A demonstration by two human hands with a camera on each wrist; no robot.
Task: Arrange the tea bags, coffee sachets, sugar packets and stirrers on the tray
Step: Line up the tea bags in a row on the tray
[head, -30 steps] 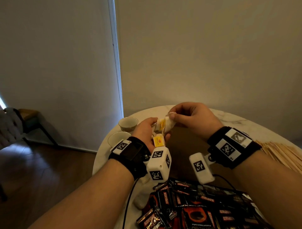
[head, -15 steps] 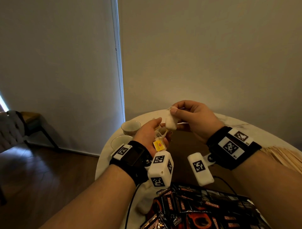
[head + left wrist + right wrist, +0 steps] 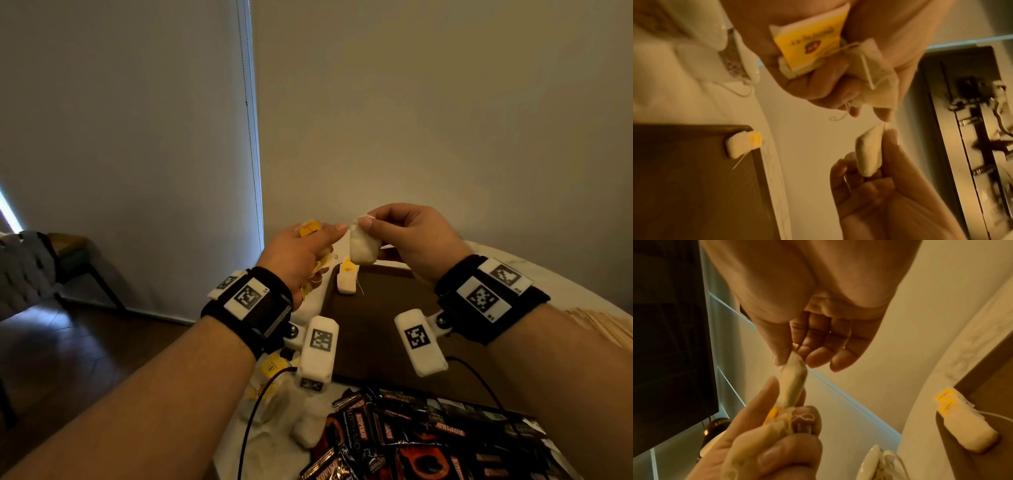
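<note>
A small white paper tea bag [image 3: 363, 246] hangs above the far left corner of the dark brown rectangular tray [image 3: 373, 329], pinched at its top by the right hand [image 3: 412, 236]. The left hand [image 3: 301, 251] is clenched around a bunch of tea bags with yellow tags [image 3: 809, 40]. One white tea bag [image 3: 346, 282] already lies in that tray corner. This looks like separating a single bag; next it needs lowering beside the placed one, strings untangled.

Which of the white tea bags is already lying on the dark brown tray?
Only the white tea bag with the yellow tag, at the dark brown tray's far left corner. The others are held in hands or lie on the table.
</note>
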